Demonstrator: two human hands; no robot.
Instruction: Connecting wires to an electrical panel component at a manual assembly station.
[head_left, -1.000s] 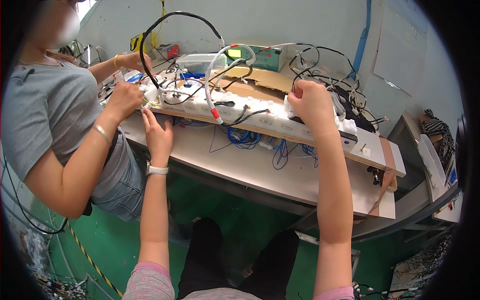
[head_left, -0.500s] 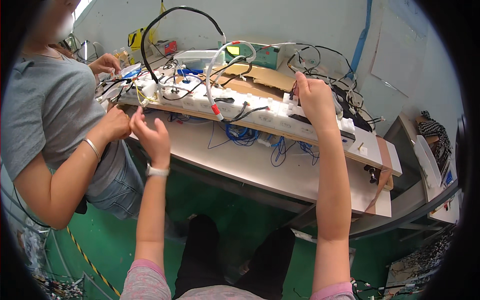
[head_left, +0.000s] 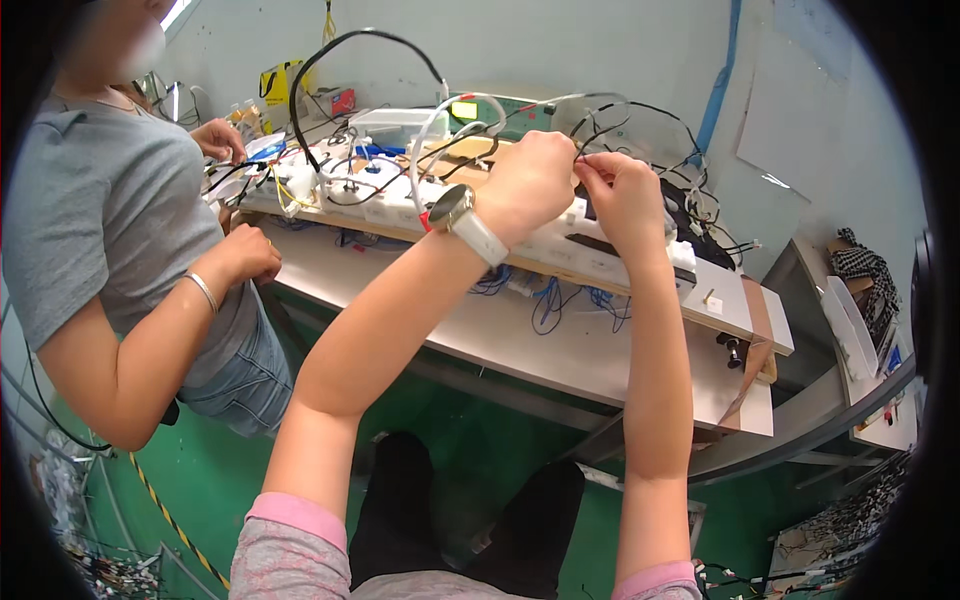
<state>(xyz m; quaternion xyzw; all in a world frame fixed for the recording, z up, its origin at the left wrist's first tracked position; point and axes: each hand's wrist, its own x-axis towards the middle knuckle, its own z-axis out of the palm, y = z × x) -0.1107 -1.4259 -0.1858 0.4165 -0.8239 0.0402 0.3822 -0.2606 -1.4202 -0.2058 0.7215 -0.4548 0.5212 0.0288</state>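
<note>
Over the long white fixture board [head_left: 545, 240], my two hands meet close together. The right hand [head_left: 625, 200] is closed in a pinch, thumb and forefinger on a thin black cable [head_left: 574, 133] that loops up behind them. My left hand [head_left: 530, 185], with a watch on its wrist, is closed right beside those fingertips. Its own fingertips are turned away, so what they hold is hidden. A thick black cable [head_left: 370, 34] arches above the board to the left, joined to a white-sleeved cable [head_left: 417, 150] with a red band.
On the left a co-worker [head_left: 120, 220] in a grey shirt stands at the same bench [head_left: 480, 340]. Blue wires [head_left: 550, 305] hang beneath the board. Behind are a green instrument [head_left: 515, 115] and a clear plastic box [head_left: 395, 122]. Black cables [head_left: 700, 205] lie right of my hands.
My left hand has moved from beside the co-worker's hand, rightward across the board, up to my right hand, and closed. The right hand stays nearly in place. The co-worker's near hand has shifted slightly.
</note>
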